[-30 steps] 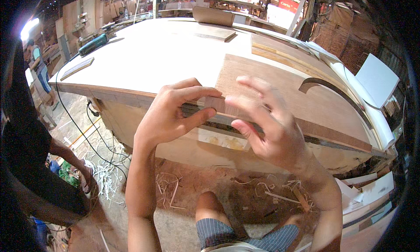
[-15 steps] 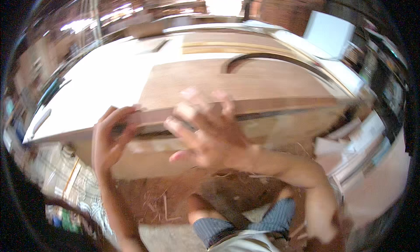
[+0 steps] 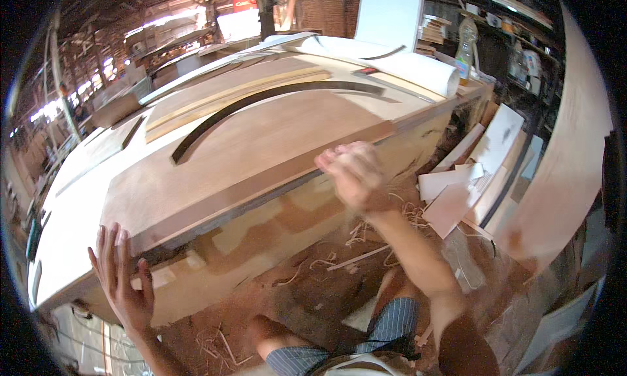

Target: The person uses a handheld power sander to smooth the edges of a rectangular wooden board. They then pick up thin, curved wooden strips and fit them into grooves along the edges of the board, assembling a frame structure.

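A thin brown wood panel (image 3: 261,141) lies on the workbench, with a brown strip (image 3: 241,196) along its near edge. My left hand (image 3: 124,281) is at the left end of that strip, fingers apart and pointing up, with nothing in its grasp. My right hand (image 3: 356,173) is at the strip's right part, its fingers curled into a loose fist and slightly blurred. Nothing shows in the fist. Whether it presses on the edge, I cannot tell. A dark curved strip (image 3: 261,100) arches across the panel, beyond both hands.
Pale wooden battens (image 3: 228,101) lie behind the curved strip. A white roll (image 3: 418,72) and a clear bottle (image 3: 465,49) are at the back right. Offcut boards (image 3: 477,173) lean at the right, beside a tall plywood sheet (image 3: 562,154). Wood shavings (image 3: 356,235) litter the floor.
My view has swung to the right. My hands have moved apart along the edge; the right one has gone from spread fingers to a loose fist, while the left has straightened its fingers.
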`<state>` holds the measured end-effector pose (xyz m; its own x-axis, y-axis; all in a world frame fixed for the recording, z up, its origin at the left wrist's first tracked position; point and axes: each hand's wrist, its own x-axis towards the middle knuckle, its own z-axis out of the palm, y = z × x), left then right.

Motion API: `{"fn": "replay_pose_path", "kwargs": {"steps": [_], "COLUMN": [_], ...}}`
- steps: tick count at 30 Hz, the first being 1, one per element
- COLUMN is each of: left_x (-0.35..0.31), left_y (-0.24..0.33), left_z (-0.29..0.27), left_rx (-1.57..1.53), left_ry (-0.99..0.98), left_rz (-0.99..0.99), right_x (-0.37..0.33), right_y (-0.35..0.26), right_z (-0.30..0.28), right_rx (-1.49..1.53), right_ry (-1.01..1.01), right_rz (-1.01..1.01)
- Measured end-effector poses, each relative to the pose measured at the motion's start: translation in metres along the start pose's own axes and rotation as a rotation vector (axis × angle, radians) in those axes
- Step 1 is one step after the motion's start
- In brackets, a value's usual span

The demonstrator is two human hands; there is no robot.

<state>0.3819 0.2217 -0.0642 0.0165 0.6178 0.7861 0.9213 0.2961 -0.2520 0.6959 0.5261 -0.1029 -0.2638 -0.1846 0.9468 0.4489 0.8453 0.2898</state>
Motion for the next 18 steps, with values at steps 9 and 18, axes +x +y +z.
{"fn": "replay_pose_path", "kwargs": {"steps": [9,18], "left_x": [0.090,0.128], "left_y": [0.141,0.165], "left_z": [0.015,0.023], "left_rx": [-0.121,-0.375], "left_ry": [-0.187,-0.299], "left_rz": [0.201,0.229], "right_x": [-0.014,-0.023], "right_y": [0.037,0.074], "right_z": [-0.016,-0.020], "right_rx": [0.098,0.151], "right_ry": [-0.021,-0.075], "right_rz": [-0.038,0.147]}}
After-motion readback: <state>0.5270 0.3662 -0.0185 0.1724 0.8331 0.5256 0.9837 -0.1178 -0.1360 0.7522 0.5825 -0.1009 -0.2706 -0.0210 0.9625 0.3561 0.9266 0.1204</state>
